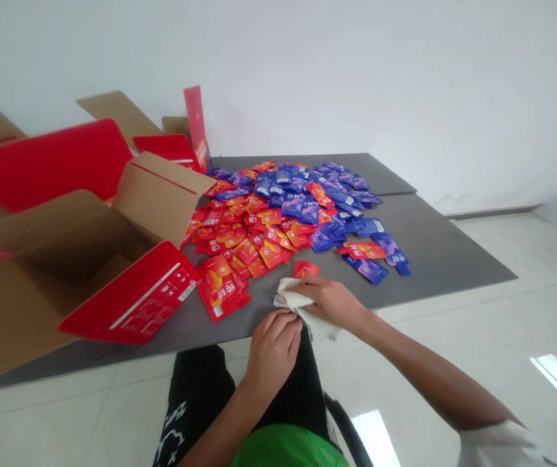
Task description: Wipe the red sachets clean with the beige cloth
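At the table's front edge, my right hand (332,301) is closed around a folded white cloth (288,293), whose loose end hangs past the edge. My left hand (273,337) lies just in front of it with fingers curled and pressed together, close to the cloth's lower side. Whatever those fingers hold, if anything, is hidden. Right behind the cloth lies a small red packet (305,268). To the left of my hands is a larger stack of red packets (220,285). Beyond spreads a pile of red-orange packets (259,237) mixed with blue-purple packets (298,194).
Open cardboard boxes with red outsides crowd the left; the nearest box (132,298) has its flaps spread over the grey table (434,253). Another red box (195,123) stands behind. A few blue packets (369,267) lie near the right front edge. A white wall (380,78) backs the table.
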{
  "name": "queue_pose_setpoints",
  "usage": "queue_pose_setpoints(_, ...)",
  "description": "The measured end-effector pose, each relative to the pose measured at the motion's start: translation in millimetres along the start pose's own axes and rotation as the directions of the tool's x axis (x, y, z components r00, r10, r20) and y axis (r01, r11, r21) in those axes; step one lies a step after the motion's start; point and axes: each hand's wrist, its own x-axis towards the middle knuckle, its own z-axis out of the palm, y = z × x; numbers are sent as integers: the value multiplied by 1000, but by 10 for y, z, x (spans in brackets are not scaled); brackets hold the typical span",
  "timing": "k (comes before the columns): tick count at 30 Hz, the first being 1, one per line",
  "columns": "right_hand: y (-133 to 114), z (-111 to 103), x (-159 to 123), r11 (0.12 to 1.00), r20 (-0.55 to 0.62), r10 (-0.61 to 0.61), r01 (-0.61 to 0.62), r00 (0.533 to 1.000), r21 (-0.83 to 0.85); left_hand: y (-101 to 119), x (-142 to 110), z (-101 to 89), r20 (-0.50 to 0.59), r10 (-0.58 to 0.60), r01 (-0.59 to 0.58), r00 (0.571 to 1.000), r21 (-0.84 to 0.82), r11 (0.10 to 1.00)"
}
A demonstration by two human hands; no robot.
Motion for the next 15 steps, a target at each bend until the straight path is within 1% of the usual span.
queue_pose_setpoints(2, 157, 2, 144, 998, -42, 58, -59, 997, -21, 2, 3, -4, 2, 8, -8, 1000, -18, 1000)
queue_pose_setpoints(4, 328, -76, 292, 989, -109, 126, -134, 986, -69, 4, 6, -8, 5, 13, -13, 1000, -27, 1000)
queue_pose_setpoints(6, 410, -178, 353, 977, -151, 161, -180, 975, -118, 5, 8, -11, 3, 14, -14, 1000, -25, 1000)
queue_pose_setpoints(7, 399, -213, 335, 974, -165, 162, -184, 973, -129, 6, 8, -11, 3, 14, -14, 1000, -22, 1000)
queue_pose_setpoints(9, 284, -217, 212, 982, -170, 120, -142, 978, -123, 7, 6, -10, 3, 17, -17, 1000, -16, 1000)
queue_pose_setpoints(10, 200, -185, 124, 989, -152, 86, -102, 985, -105, 8, 5, -9, 5, 19, -19, 1000, -12, 1000)
queue_pose_setpoints(12, 47, -79, -40, 998, -77, 24, -29, 997, -64, 8, 5, -10, 9, 12, -12, 1000, 1, 1000)
queue_pose_setpoints(14, -8, 25, -113, 1000, -5, 0, 0, 1000, -26, 7, 9, -13, 15, 3, -3, 1000, 2, 1000)
queue_pose_setpoints(15, 17, 55, -100, 1000, 0, 12, -12, 1000, -16, 7, 12, -16, 18, 1, 0, 1000, -5, 1000)
